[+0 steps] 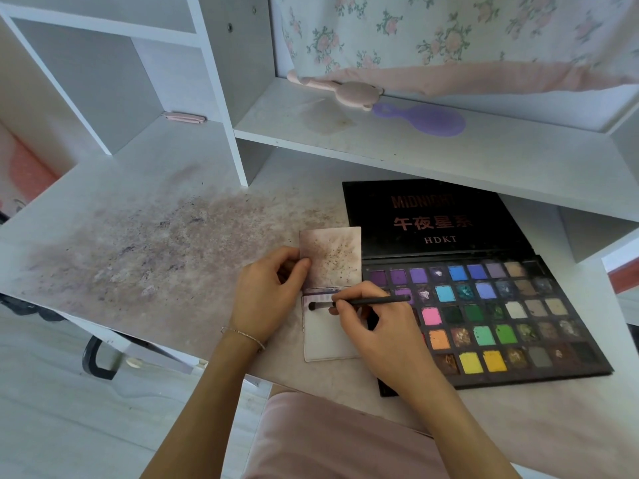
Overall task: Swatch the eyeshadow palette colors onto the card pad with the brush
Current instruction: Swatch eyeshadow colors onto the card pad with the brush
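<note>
**Brush on card pad, top of a fresh sheet**

Fingers of the right hand (375,328) are pinched round the thin black brush (366,301) near its middle, pencil-fashion, with the dark tip lying at the upper left of the card pad (328,340). A faint violet streak shows along the sheet's top edge. The left hand (268,292) pinches the flipped-up pad page (332,257) between thumb and fingers and holds it back; that page is heavily smudged and flecked.

Handling, as judged: the brush is light and stiff in the shaft, soft at the head, and a grip close to the ferrule should give most control. The pad sheets look thin and liable to curl, so the flipped page needs holding. The eyeshadow palette (484,319) lies open just right of the pad, lid flat behind; several pans are broken up, and the pressed powder looks crumbly, so light pressure is advised.

Surface: the white desk (138,236) carries a wide brownish-purple powder stain with loose crumbs. On the shelf (415,146) above lie a purple hairbrush (425,119) and a pink item, with floral fabric (449,29) hanging behind.
</note>
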Demonstrator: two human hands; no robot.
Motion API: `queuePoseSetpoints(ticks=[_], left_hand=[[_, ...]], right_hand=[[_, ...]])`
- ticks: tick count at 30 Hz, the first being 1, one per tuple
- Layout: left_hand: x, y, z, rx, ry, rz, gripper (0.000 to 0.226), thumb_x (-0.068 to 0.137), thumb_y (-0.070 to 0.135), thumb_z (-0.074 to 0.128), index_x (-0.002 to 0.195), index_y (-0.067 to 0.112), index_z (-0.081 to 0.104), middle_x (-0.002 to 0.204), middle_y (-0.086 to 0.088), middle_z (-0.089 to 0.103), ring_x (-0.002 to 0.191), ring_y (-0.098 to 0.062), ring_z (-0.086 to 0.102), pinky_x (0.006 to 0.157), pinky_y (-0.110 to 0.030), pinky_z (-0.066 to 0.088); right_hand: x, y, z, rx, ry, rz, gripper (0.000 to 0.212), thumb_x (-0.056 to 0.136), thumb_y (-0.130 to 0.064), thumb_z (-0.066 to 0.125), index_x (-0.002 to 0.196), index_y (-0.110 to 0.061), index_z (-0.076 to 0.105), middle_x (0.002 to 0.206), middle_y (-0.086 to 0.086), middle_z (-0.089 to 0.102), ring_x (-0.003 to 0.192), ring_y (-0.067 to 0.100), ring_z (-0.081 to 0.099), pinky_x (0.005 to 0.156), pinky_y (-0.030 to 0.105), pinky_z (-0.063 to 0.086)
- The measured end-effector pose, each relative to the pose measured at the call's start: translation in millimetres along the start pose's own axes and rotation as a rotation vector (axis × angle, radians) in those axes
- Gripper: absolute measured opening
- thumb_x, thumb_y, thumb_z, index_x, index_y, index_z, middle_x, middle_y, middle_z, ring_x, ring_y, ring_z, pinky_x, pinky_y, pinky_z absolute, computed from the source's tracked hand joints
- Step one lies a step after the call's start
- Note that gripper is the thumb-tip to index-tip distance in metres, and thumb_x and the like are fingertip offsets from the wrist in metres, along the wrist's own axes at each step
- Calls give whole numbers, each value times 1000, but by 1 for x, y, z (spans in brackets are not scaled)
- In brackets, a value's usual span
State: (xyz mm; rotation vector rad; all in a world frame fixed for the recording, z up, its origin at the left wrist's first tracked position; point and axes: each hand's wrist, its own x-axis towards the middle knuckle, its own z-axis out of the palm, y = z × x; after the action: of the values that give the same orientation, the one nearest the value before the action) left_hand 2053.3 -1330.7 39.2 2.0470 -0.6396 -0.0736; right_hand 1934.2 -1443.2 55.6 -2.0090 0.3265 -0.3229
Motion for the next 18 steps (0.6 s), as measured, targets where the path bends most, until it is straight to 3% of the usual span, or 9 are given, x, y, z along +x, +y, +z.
queuePoseSetpoints(ticks=[7, 11, 18], left_hand=[[0, 1, 0, 0, -1, -2, 9, 87, 17, 58, 85, 20, 67, 69, 6, 65, 63, -6, 58, 57, -15, 45], [0, 0, 0, 7, -6, -3, 9, 86, 17, 59, 85, 20, 67, 70, 7, 64, 64, -6, 58, 57, -14, 44], [0, -1, -1, -3, -20, -16, 10, 86, 17, 58, 84, 24, 65, 68, 14, 62, 63, 0, 57, 57, -8, 42]], right_hand=[[-1, 2, 0, 35, 25, -9, 20, 85, -15, 57, 79, -34, 58, 77, -10, 66, 75, 1, 58, 63, 10, 45], [-2, 3, -4, 173, 123, -16, 26, 87, -9, 56, 86, -34, 61, 81, -9, 68, 82, 7, 64, 72, 22, 53], [-10, 7, -33, 255, 360, -5, 29, 88, -1, 50, 88, -27, 64, 84, -10, 69, 79, 6, 64, 65, 13, 50]])
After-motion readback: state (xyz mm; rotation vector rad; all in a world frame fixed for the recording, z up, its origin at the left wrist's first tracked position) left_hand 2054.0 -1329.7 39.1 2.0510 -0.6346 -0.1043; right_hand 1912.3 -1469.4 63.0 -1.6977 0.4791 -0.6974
